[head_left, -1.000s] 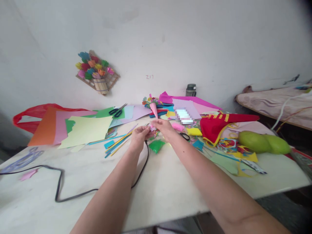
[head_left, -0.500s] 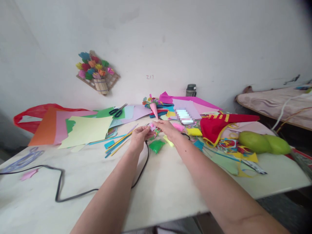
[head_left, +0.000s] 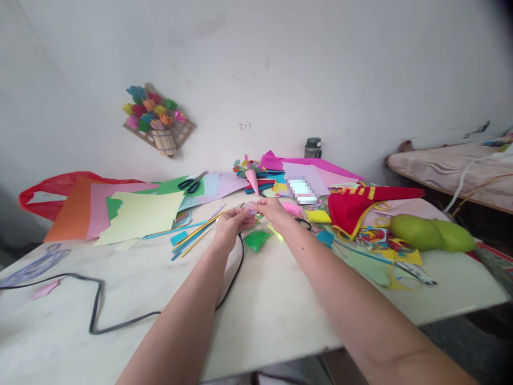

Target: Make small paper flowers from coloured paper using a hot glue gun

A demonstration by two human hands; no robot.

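Observation:
My left hand (head_left: 231, 223) and my right hand (head_left: 272, 210) meet over the middle of the table, fingertips nearly touching. Between them is a small light purple paper piece (head_left: 251, 207), pinched by the fingers of both hands; its exact shape is too small to make out. Just behind stands a pink paper cone (head_left: 252, 182) with colourful paper flowers at its top. A green packet (head_left: 257, 240) lies below the hands, close to a black cable (head_left: 240, 262). Thin yellow and blue paper strips (head_left: 194, 239) lie left of my left hand.
Coloured paper sheets (head_left: 140, 214) cover the back left, with black scissors (head_left: 193, 183) on top. To the right lie a phone (head_left: 303, 190), a red cloth with yellow trim (head_left: 348, 214), paper scraps and a green fruit (head_left: 420, 231). A bottle (head_left: 313, 148) stands at the back.
The fingers have shifted slightly around the light purple piece, which sits flatter between them. Otherwise the whole view has moved slightly; both arms keep their places.

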